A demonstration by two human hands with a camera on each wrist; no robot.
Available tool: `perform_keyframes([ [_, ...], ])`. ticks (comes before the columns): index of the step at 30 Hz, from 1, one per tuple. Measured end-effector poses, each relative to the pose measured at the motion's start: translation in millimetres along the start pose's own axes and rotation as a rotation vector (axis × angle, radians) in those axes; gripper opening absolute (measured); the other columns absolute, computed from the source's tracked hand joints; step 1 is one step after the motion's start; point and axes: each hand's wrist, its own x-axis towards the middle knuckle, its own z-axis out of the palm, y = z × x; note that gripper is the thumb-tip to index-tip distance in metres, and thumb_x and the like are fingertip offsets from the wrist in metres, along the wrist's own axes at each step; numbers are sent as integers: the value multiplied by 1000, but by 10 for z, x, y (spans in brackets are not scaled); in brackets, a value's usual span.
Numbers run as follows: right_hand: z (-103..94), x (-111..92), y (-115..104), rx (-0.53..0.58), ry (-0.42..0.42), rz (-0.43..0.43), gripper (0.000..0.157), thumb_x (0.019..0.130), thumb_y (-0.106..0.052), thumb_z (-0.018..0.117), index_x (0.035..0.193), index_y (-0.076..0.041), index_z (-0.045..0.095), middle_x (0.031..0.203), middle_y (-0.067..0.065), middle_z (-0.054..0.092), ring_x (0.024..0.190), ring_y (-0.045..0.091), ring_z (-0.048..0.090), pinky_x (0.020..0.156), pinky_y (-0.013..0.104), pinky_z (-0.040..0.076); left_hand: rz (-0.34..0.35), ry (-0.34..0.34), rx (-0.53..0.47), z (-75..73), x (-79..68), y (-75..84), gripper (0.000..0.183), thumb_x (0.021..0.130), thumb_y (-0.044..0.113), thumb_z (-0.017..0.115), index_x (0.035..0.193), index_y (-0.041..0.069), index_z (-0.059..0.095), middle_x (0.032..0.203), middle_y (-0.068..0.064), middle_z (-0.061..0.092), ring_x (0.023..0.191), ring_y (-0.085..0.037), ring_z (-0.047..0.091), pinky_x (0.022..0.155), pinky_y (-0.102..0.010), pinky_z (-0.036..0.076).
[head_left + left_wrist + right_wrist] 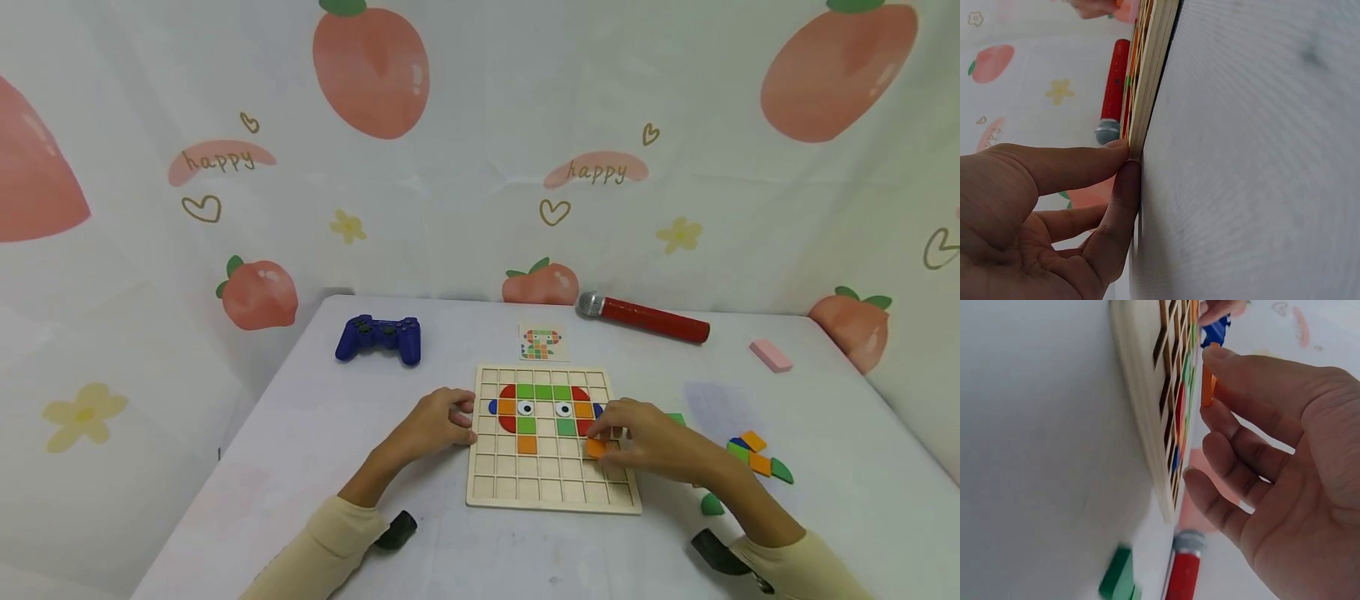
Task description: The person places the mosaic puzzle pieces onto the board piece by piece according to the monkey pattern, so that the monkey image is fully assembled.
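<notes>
- Step in hand, by my read: seating an orange square tile (596, 447) into the wooden grid board (551, 492), lower right of the figure already laid there.
- Right hand (652, 442) pinches that tile at its fingertips; the right wrist view shows the tile (1209, 384) edge-on, just off the board face (1141, 394), so it doesn't look seated yet.
- Left hand (435, 425) lies at the board's left edge with nothing in it; in the left wrist view thumb and forefinger (1085, 164) press on the board's rim (1147, 94), steadying it.
- Board sits mid-desk (300, 433); its upper rows hold red, green, orange and blue tiles plus two eye pieces (543, 408).
- Pattern card (542, 342) lies just beyond the board's far edge.
- Spare tiles (753, 454) lie in a loose cluster right of the board.
- Next move likely calls for: squaring the tile to a cell, lowering it flat, left hand bracing so the board doesn't slide.
- Off to the sides: blue game controller (378, 337), red microphone (645, 317), pink eraser (771, 355).
</notes>
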Motion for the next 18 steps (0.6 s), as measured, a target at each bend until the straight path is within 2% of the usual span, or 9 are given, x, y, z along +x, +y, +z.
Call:
perform_keyframes([
  [6, 89, 167, -120, -26, -8, -31, 26, 92, -36, 83, 114, -22, 79, 111, -12, 69, 111, 17, 60, 101, 47, 57, 2, 5, 7, 2, -9, 16, 64, 84, 2, 87, 143, -3, 62, 121, -6, 67, 104, -17, 68, 91, -34, 61],
  [11, 150, 279, -202, -38, -26, -73, 26, 93, -29, 83, 116, -18, 79, 112, -11, 69, 107, 15, 59, 98, 40, 58, 0, 9, 5, 5, -4, 6, 64, 84, 3, 87, 143, -3, 62, 122, -7, 67, 104, -17, 68, 91, -34, 61],
  [14, 185, 340, -243, -29, -38, -65, 25, 93, -27, 84, 115, -18, 79, 110, -11, 68, 106, 13, 57, 97, 37, 57, 1, 9, 2, 2, -5, 5, 65, 83, 3, 87, 143, -3, 62, 122, -7, 67, 103, -17, 68, 90, -34, 61],
  [18, 223, 404, -272, -35, -44, -72, 25, 92, -24, 84, 115, -17, 79, 110, -12, 69, 105, 12, 58, 97, 38, 56, -4, 8, 3, 2, -11, 10, 65, 84, 3, 87, 143, -2, 62, 122, -6, 67, 103, -17, 68, 90, -34, 61],
])
